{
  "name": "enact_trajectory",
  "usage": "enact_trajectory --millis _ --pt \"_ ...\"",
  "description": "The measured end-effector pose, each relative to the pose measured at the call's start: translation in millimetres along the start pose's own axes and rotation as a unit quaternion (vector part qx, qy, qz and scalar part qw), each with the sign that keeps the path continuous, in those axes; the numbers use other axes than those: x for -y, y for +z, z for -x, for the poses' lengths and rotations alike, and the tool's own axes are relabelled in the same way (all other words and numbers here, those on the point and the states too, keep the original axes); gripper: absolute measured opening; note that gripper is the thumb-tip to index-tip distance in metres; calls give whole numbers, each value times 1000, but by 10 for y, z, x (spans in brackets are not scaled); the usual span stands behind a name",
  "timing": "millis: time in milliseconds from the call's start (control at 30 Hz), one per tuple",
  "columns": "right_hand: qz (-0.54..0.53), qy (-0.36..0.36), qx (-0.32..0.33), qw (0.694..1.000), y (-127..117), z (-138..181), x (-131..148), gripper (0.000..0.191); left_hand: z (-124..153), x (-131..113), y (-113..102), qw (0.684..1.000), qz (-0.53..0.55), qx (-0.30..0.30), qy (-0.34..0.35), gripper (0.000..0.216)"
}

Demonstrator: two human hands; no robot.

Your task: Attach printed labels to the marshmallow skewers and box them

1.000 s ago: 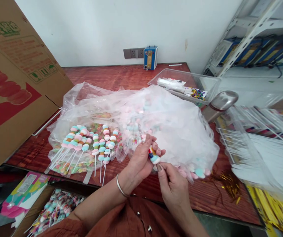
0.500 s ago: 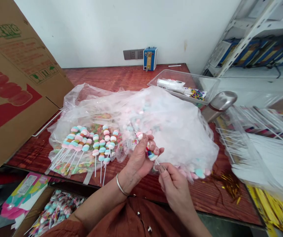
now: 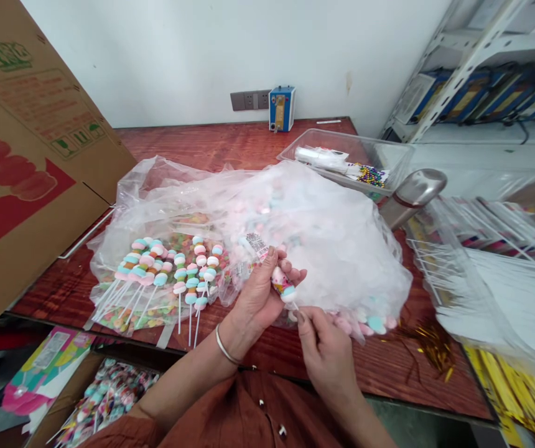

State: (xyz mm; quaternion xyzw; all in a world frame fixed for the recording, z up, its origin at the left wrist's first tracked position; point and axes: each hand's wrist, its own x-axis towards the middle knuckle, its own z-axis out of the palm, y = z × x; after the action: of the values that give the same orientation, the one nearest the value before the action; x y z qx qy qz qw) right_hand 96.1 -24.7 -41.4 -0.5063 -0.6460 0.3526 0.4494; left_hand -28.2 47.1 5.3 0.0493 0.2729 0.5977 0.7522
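My left hand [image 3: 267,283] is closed round a marshmallow skewer [image 3: 288,294] in a printed clear wrapper [image 3: 257,245], whose top sticks out past my thumb. My right hand [image 3: 318,336] pinches the white stick at the skewer's lower end. Left of my hands, several unwrapped marshmallow skewers [image 3: 191,280] in pink, white and blue lie on a clear bag of small coloured gummies [image 3: 146,317]. Behind my hands a big clear plastic bag [image 3: 346,249] holds many loose pastel marshmallows.
A cardboard box [image 3: 38,155] stands at the left. At the back right are a plastic tray [image 3: 290,152] and a steel thermos [image 3: 412,196]. White sticks [image 3: 505,298] and gold ties [image 3: 430,348] lie right. Below the table edge, a box holds wrapped skewers [image 3: 104,398].
The wrapped skewer has turned in my hands, so the wrapper's printed, lettered side now shows above my left thumb. Both hands stay in nearly the same place.
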Motion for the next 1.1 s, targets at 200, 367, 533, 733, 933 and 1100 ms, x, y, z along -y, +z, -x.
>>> enact_trajectory --millis 200,367,533,733,933,1100 --pt "406 -309 -73 857 -41 13 -66 14 20 1 56 997 24 -62 -43 31" --pt "404 -315 -67 856 -16 13 -59 12 -25 -4 42 991 23 -126 -45 36" --pt "297 -242 -55 922 -11 30 -38 18 -49 -36 52 990 63 -125 -35 39" --pt "113 -84 17 990 -36 2 87 21 3 8 101 994 82 -76 -14 40" --pt "369 -247 -108 890 55 -57 52 14 41 196 85 998 0 -61 9 31" --pt "232 -129 -70 962 8 -90 41 20 68 160 54 999 -18 -41 19 30"
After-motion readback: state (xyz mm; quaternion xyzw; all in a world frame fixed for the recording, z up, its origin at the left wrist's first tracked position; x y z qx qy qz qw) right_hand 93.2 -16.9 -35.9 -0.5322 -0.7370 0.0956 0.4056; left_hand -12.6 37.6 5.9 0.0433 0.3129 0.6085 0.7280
